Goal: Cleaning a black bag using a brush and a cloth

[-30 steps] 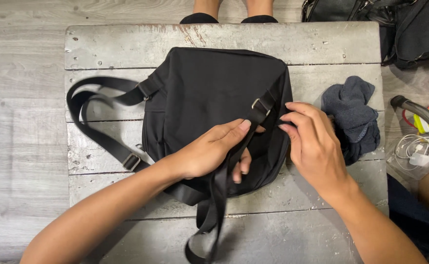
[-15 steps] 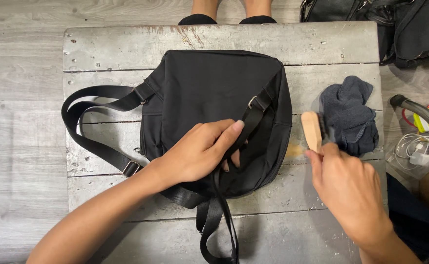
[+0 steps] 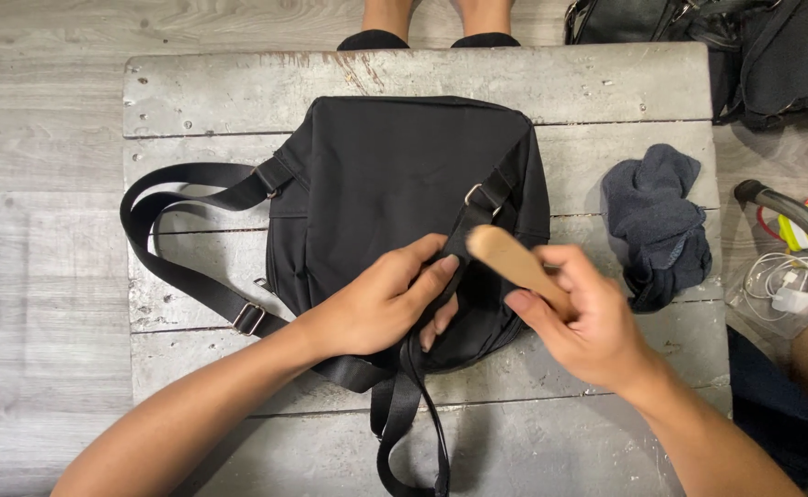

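We are looking straight down on a weathered grey wooden table point(image 3: 606, 83), built of 5 broad planks, its paint chipped and reddish at the far edge. Under it lies a floor point(image 3: 36, 120) of pale grey wood-grain boards. At the far right a heap of black bags point(image 3: 772, 55) sits on the floor. On the right, near the table's side, a curved metal tube point(image 3: 790, 216) crosses above a tangle of white cables point(image 3: 781, 285). The light is even and soft, casting only faint shadows.
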